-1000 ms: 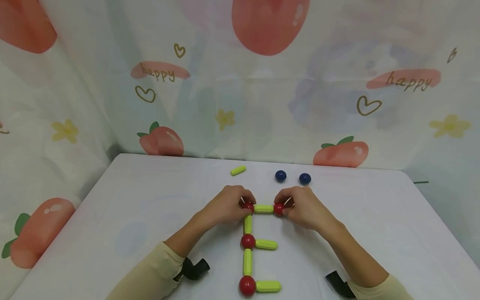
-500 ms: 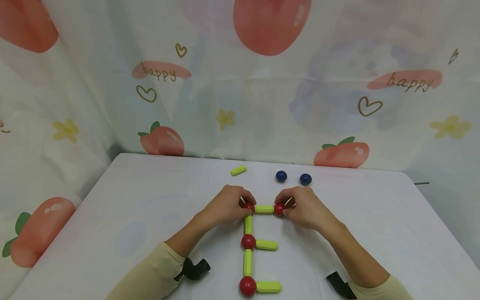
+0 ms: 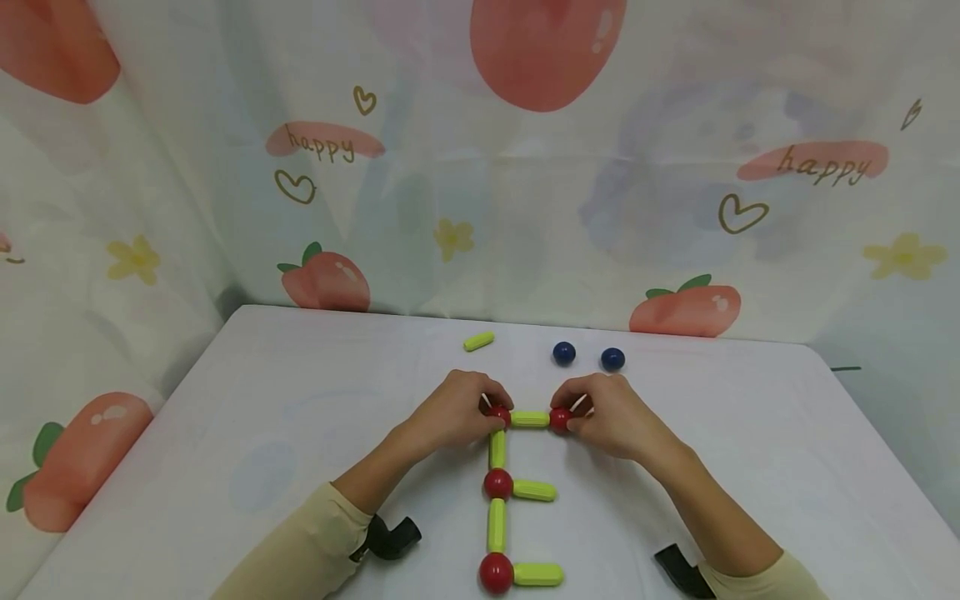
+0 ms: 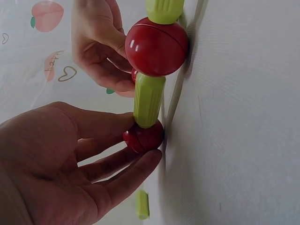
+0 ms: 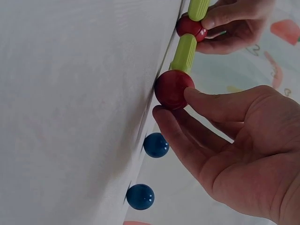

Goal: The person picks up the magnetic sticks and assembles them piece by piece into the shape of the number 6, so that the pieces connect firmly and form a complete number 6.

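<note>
Green rods and red balls lie joined on the white table in an E-like figure. My left hand [image 3: 454, 410] pinches the red ball [image 4: 144, 137] at its far left corner between thumb and fingers. At the far right end, my right hand [image 3: 611, 418] grips another red ball [image 5: 174, 89]. A green rod [image 3: 530, 419] joins these two balls. Down the left side run a middle red ball [image 3: 498, 483] and a near red ball [image 3: 497, 573], linked by upright rods. From each of them a green rod [image 3: 535, 491] points right, its outer end without a ball.
Behind the hands lie a loose green rod [image 3: 478, 341] and two blue balls, one [image 3: 564, 353] left of the other [image 3: 612, 359]. A printed curtain [image 3: 525, 208] hangs beyond the table's back edge. Black wrist mounts [image 3: 395, 538] sit by both sleeves.
</note>
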Motion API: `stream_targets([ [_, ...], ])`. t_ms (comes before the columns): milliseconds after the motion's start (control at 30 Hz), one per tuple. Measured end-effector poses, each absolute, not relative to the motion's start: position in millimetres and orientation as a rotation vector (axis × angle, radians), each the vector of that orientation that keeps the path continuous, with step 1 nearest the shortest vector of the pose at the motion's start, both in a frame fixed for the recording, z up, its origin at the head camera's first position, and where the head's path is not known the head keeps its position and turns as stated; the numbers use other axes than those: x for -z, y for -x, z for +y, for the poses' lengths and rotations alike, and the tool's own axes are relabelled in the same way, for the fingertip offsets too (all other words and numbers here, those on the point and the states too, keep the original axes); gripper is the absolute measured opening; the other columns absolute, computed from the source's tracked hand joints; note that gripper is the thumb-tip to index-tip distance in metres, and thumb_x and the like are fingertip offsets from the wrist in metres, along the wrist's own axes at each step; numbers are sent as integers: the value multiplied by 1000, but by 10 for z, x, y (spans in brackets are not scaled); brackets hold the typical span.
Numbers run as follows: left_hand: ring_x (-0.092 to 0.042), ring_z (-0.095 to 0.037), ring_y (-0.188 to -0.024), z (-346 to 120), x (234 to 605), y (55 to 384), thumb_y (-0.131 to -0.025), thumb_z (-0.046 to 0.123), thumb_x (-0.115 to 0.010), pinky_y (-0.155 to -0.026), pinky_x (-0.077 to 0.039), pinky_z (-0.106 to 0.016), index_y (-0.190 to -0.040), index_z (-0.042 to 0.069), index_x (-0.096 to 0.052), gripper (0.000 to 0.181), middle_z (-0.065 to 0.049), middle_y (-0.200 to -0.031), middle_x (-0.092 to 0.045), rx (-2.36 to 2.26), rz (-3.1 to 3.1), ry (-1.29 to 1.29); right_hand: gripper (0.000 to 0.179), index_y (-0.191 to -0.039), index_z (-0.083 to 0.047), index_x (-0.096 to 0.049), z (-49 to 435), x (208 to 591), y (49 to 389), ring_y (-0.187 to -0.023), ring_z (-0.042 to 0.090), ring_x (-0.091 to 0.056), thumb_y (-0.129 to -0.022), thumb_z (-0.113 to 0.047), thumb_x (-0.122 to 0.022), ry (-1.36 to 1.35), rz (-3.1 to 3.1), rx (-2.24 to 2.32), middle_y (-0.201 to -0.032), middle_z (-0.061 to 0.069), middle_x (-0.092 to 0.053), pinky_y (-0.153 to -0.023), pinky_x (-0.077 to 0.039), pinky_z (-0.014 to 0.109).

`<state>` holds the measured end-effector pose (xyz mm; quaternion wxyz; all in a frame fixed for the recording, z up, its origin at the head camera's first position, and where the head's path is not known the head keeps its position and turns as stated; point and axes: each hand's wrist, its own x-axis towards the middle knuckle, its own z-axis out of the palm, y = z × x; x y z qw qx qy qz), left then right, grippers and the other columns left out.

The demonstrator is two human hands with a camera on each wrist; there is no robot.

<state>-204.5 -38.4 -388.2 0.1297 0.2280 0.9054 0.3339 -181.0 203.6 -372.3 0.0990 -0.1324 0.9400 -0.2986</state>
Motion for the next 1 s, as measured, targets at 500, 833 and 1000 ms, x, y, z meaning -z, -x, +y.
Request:
stream_targets([
  [500,-64,-11,-87,-385,3891,2039,-91,13,-80,-75,-56,-23,-109,14,-81,18,3,-99,-73,-1001,2625,-629,21,-104,-11,-78,2074,3723,1835,-90,19,-68,-88,1,-73,466,2779,878,-97,2,-74,-77,-60,35],
  [833,-64,-12,-88,-389,3885,2037,-91,13,-80,-76,-57,-24,-110,14,-81,19,3,-98,-73,-1005,2622,-613,22,-107,-13,-78,2113,3736,1867,-91,19,-69,-88,-1,-76,496,2760,877,-98,1,-75,-77,-61,34],
  [1000,-63,-13,-88,-388,3870,2034,-91,13,-80,-77,-56,-24,-110,15,-81,19,3,-98,-72,-1004,2622,-606,23,-107,-14,-79,2147,3749,1891,-92,17,-69,-88,-2,-77,513,2751,882,-99,0,-75,-76,-60,33],
])
